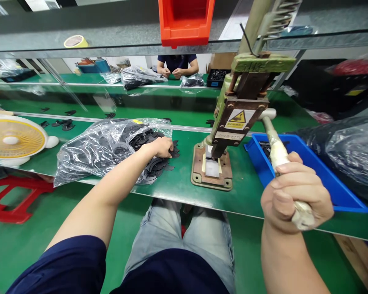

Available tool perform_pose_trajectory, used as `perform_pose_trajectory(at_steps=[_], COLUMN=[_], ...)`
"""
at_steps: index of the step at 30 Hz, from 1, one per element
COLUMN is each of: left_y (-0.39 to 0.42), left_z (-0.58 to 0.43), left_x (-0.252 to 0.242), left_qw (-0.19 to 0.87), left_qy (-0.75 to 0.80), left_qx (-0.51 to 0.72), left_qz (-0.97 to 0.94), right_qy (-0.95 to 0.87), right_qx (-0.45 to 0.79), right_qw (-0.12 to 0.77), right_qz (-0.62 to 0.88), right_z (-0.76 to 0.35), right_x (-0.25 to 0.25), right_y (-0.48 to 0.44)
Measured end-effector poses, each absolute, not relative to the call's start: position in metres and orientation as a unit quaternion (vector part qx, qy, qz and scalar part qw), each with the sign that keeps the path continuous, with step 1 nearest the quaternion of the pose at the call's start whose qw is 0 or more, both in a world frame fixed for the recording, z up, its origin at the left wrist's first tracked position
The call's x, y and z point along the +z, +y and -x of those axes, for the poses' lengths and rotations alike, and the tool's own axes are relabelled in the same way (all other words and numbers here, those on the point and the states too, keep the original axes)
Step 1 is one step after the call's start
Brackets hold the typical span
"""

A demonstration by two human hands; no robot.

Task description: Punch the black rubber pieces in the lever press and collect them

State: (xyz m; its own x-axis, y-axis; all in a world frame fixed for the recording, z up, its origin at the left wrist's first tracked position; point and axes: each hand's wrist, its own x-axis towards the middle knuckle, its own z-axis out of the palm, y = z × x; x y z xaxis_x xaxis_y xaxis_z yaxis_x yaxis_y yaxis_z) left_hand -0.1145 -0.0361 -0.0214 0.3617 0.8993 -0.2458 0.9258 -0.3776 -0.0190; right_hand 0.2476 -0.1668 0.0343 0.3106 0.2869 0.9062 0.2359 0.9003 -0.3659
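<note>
My left hand (162, 147) reaches to the mouth of a clear plastic bag (95, 149) lying on its side. Its fingers are curled down and closed on a black curved piece (174, 153) at the edge of the spilled pile; the fingertips are partly hidden. More flat black curved pieces (156, 165) lie under and beside that hand. My right hand (297, 194) is wrapped round the tape-covered lever handle (277, 147) of a green hand press (241, 110). Below the press ram, a pale block (212, 167) sits on the brownish base plate (196, 167).
Right of the press stands a blue bin (325, 179) with some black pieces inside. A fan (12, 139) is at the left. An orange-red bin (185, 34) and a tape roll (75, 41) are on the shelf above. Across the bench sits another person (177, 63).
</note>
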Motion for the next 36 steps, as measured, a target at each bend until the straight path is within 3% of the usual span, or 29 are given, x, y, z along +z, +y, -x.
perform_pose_trajectory(at_steps=[17,24,32,36], left_y=[-0.044,-0.065,-0.075,-0.071], left_z=[0.087,0.060,0.018,-0.004], left_x=[-0.014,-0.013,-0.025,-0.035], left_qw=[0.118,0.342,0.515,0.580], left_qy=[0.502,0.535,0.503,0.497], left_qx=[-0.055,0.179,0.344,0.361], left_qz=[-0.855,-0.751,-0.603,-0.535], right_qy=[-0.618,-0.627,-0.645,-0.649], right_qx=[0.025,0.024,0.040,0.039], right_qw=[0.753,0.747,0.735,0.733], right_qz=[0.222,0.220,0.205,0.202], right_z=[-0.252,-0.254,-0.257,-0.258], right_x=[0.035,0.033,0.032,0.033], right_y=[-0.171,-0.172,-0.174,-0.174])
